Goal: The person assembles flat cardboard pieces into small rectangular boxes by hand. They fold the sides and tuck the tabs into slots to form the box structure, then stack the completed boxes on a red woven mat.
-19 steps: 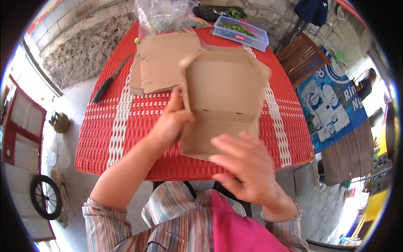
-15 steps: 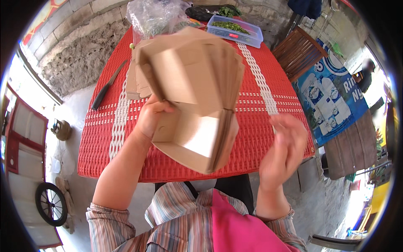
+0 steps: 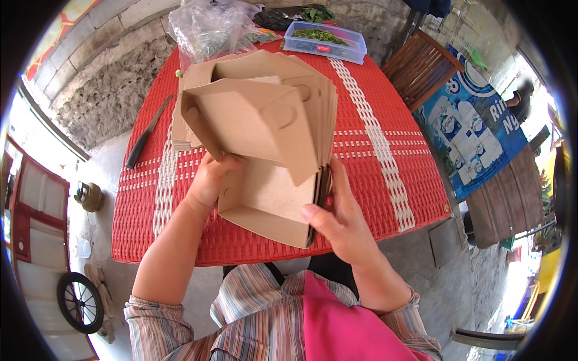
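Several nested brown cardboard food boxes (image 3: pixel 265 186) with hinged lids are held up over the red woven table (image 3: pixel 385 180), their lids raised and fanned toward the far side. My left hand (image 3: pixel 212 178) grips the stack at its left side, near the fold between lid and base. On the right side my right hand (image 3: pixel 344 219) is closed around the box edges, its thumb on the inner rim and its fingers behind. Beyond the stack, to the left, more flat brown cardboard (image 3: pixel 182 129) lies on the table, partly hidden.
A dark-handled knife (image 3: pixel 144 139) lies at the table's left edge. Toward the back are a clear plastic bag (image 3: pixel 211 30) and a plastic container (image 3: pixel 355 55) with chopped greens. Past the right edge stand a wooden chair (image 3: pixel 418 66) and a blue banner (image 3: pixel 466 132).
My right hand has moved left from beside the stack and taken hold of its right side. The raised lids have shifted left, with the front one folded further over.
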Tool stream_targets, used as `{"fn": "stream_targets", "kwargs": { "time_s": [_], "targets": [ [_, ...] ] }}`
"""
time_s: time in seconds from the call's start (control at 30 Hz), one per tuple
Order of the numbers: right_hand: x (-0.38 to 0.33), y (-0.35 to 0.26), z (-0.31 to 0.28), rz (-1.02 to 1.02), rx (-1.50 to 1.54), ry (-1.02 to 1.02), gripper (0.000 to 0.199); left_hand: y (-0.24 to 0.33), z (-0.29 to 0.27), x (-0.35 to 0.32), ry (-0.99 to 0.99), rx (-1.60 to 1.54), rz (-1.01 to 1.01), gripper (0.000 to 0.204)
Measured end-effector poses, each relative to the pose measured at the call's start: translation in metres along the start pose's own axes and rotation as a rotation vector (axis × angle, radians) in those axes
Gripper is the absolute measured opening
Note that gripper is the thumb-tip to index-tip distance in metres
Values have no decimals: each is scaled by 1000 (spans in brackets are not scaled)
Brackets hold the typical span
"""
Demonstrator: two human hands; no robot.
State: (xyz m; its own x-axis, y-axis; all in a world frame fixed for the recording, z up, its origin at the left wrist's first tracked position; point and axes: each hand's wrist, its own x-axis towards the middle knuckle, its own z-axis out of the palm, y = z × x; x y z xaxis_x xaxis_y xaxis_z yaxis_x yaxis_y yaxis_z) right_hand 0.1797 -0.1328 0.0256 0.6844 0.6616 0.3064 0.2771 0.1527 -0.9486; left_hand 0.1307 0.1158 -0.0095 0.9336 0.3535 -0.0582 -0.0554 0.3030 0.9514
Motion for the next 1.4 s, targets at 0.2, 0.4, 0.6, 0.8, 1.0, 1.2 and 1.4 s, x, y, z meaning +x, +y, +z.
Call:
{"fn": "stream_targets", "kwargs": {
  "time_s": [0.2,0.4,0.6,0.8,1.0,1.2,1.4],
  "targets": [
    [2,1,-9,113,117,20,67,12,26,-13,-60,116,-58,61],
    [2,12,-25,143,63,31,61,21,44,-17,-40,95,60,52],
    [16,21,-35,118,-112,87,61,-3,37,-1,-56,214,204,52],
    [33,23,-45,67,-245,132,62,0,34,1,-103,60,189,69],
    [113,66,-99,184,138,341,53,17,6,15,7,627,531,66],
    [181,120,-164,233,217,552,52,7,-25,48,268,1404,631,50],
    [192,141,-179,189,-123,593,56,3,-26,48,206,1504,520,43]
  ]
}}
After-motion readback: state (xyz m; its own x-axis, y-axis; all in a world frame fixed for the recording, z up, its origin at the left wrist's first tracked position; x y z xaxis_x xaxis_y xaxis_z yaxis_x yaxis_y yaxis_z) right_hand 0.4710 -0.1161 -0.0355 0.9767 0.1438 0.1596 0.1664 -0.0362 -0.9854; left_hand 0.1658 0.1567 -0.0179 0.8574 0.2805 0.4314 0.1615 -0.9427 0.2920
